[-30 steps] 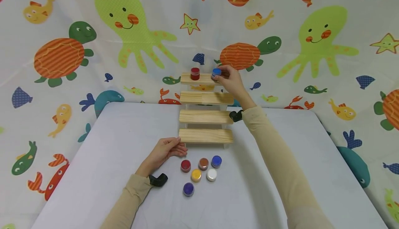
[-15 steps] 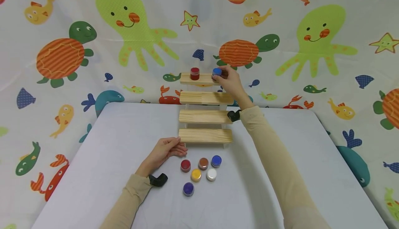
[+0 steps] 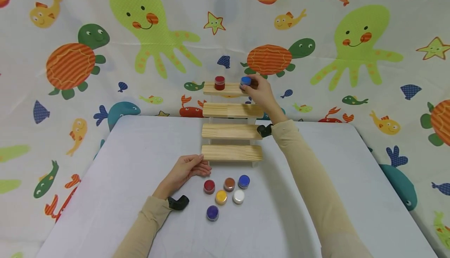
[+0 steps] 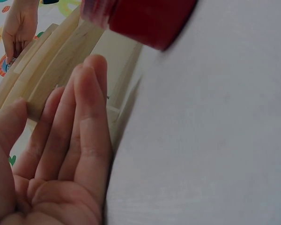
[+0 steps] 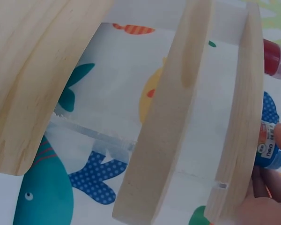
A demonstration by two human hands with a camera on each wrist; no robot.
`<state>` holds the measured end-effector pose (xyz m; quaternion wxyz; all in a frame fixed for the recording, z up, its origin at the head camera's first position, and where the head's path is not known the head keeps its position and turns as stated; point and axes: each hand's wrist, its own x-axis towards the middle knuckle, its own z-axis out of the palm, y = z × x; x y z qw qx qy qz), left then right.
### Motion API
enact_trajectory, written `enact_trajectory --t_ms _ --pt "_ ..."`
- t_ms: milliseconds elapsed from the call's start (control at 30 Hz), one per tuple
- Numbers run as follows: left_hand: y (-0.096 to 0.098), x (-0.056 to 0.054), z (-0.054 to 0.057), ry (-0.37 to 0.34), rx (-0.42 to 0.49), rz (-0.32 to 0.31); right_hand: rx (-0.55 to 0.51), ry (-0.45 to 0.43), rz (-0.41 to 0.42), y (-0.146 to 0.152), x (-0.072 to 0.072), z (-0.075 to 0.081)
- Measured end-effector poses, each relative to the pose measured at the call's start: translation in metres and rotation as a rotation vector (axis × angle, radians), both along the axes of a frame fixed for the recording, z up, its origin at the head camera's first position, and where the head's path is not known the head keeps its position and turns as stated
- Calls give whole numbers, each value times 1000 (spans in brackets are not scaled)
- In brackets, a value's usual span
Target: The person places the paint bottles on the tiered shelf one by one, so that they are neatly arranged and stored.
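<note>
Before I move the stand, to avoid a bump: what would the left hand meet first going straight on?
Likely the lowest wooden step; the left hand seems to touch its near left corner. Depth beneath is unclear.

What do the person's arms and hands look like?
The arms wear plain, long, beige fabric sleeves: a left sleeve and a right sleeve, both reaching the wrist. A small, black, rounded left wrist device and a matching right wrist device stick out near the cuffs. The left hand and right hand wear no gloves.
</note>
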<state>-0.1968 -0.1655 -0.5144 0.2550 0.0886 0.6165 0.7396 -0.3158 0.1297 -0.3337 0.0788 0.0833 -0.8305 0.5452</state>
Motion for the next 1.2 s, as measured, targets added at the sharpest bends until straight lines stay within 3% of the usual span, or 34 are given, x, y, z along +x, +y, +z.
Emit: enact_trajectory --t_ms 333,700,1000,1200 --pt "-2 -6 1 -6 4 -6 -38 -23 -35 9 8 7" --pt "-7 -21 1 -1 11 -32 -194 98 -73 8 34 16" --pt "-10 -32 3 3 16 -46 -348 254 65 3 69 14" --pt "-8 -34 2 18 18 -49 -407 281 145 7 91 1"
